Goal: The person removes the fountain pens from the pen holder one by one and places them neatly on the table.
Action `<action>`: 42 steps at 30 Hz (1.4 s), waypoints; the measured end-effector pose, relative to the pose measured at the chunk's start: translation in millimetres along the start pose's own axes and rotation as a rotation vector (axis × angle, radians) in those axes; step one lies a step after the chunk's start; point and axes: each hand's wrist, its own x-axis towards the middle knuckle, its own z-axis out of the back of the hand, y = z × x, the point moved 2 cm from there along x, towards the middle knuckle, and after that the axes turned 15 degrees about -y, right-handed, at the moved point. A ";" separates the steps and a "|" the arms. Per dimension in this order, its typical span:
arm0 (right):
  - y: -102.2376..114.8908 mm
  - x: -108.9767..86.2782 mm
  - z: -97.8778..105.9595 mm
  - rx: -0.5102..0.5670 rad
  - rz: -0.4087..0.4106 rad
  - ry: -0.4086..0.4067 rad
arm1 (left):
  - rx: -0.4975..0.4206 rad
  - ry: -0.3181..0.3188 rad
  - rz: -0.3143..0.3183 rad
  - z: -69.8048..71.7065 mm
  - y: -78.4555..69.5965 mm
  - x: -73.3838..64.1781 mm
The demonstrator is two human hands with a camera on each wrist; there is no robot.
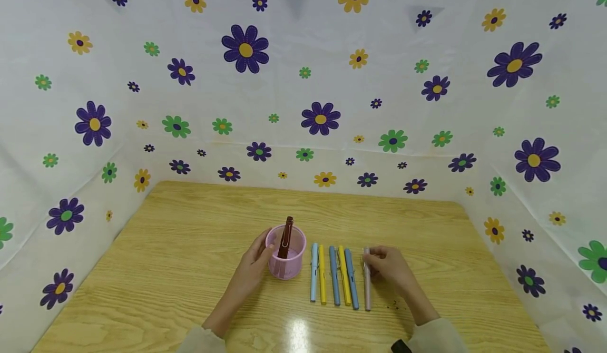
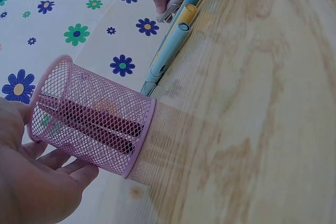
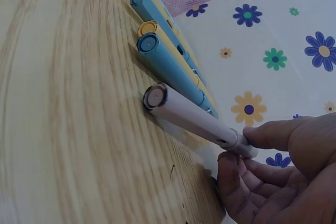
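My left hand (image 1: 253,262) holds a pink mesh pen cup (image 1: 286,270) by its side, with the thumb near the rim. Dark brown-red (image 2: 92,121) shafts show through the mesh in the left wrist view, and a brown pen (image 1: 285,239) leans upright inside the cup. At the right end of a row of pens, my right hand (image 1: 391,266) pinches the cap end of a pale pink pen (image 3: 194,115) between thumb and fingers. Its other end lies at the tabletop. Beside it lie a light blue pen (image 1: 314,274), yellow pens (image 1: 344,276) and blue pens (image 1: 352,279).
The wooden table (image 1: 189,226) is bounded by a flower-patterned white cloth (image 1: 284,89) at the back and sides. Small dark specks (image 1: 395,305) lie near my right wrist. A black object (image 1: 400,346) shows by the right sleeve at the bottom edge.
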 end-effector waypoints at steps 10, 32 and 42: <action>5.1 -1.9 -9.0 -0.082 0.029 -0.056 | -0.003 0.002 -0.001 -0.2 -0.2 -0.4; 6.7 -2.4 -13.6 -0.180 0.074 -0.083 | 0.033 -0.018 0.007 -0.1 0.4 -0.5; 8.6 -6.6 -11.2 -0.158 0.065 -0.087 | 0.025 -0.014 -0.011 -0.3 0.7 -0.1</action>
